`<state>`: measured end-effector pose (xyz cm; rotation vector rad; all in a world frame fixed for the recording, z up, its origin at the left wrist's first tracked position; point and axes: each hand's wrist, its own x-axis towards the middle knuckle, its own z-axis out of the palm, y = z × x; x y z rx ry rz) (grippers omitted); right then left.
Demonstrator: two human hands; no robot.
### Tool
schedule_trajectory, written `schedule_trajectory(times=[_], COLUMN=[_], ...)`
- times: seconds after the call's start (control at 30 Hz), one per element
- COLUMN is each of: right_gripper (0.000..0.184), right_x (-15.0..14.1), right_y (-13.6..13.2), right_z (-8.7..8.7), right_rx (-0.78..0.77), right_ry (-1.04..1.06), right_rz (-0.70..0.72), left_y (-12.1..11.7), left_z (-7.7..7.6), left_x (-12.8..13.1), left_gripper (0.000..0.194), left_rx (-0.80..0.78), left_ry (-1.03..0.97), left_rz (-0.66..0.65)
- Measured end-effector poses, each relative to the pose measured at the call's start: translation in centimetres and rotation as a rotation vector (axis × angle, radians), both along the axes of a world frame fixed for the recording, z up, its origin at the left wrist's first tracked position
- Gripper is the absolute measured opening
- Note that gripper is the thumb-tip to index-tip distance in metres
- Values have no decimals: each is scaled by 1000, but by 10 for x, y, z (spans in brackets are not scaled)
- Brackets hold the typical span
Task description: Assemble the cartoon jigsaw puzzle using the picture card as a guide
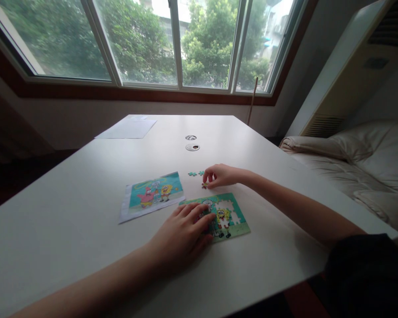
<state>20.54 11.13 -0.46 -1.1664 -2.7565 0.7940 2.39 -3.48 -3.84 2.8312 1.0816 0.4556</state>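
A jigsaw puzzle (240, 229) with cartoon figures lies on the table, with gaps in its upper right part and at the yellow figure. My left hand (189, 227) rests flat across its left side, fingers stretched out, hiding that part. Just beyond the puzzle's top edge, my right hand (220, 175) pinches a small yellowish puzzle piece (204, 185) close to the tabletop. Two teal puzzle pieces (192, 174) lie beside the right fingers, one partly hidden by them. To the left is a printed picture sheet (155, 193) showing similar cartoon figures.
The white table (86, 185) reaches toward a window wall. Papers (128, 128) lie at its far left corner. Two round cable-hole covers (193, 147) sit in the far middle. A cream leather sofa (345, 163) stands at the right, near a tall air conditioner (345, 66).
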Motion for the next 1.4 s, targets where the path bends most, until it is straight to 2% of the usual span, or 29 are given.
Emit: schedule_trajectory(times=[0.1,0.27,0.47,0.67,0.83,1.03,1.2,1.4], right_gripper=[21,9,16,17,15,13,16,19], right_x=[0,13,42,53,49,48,47,50], right_y=[-2,-22,-69,-99,-104,-105,-105,-103], right_z=[-1,0,5,-3,-9,-13,-15,-15], right_rx=[20,10,-121,-178,-91,-62,-135,-242], right_ry=[22,215,331,321,301,324,338,368], right_rz=[-8,-15,22,-34,-99,-100,-127,-83], left_y=[0,-1,-4,-7,-6,-5,-5,-6], left_z=[0,1,5,5,3,3,2,2], left_x=[0,-1,2,7,7,6,6,7], left_gripper=[33,34,33,25,25,26,27,27], left_rx=[5,25,102,127,118,98,74,65], left_ry=[-2,10,39,44,17,7,7,-11], left_rz=[6,-1,-17,-89,-93,-96,-94,-93])
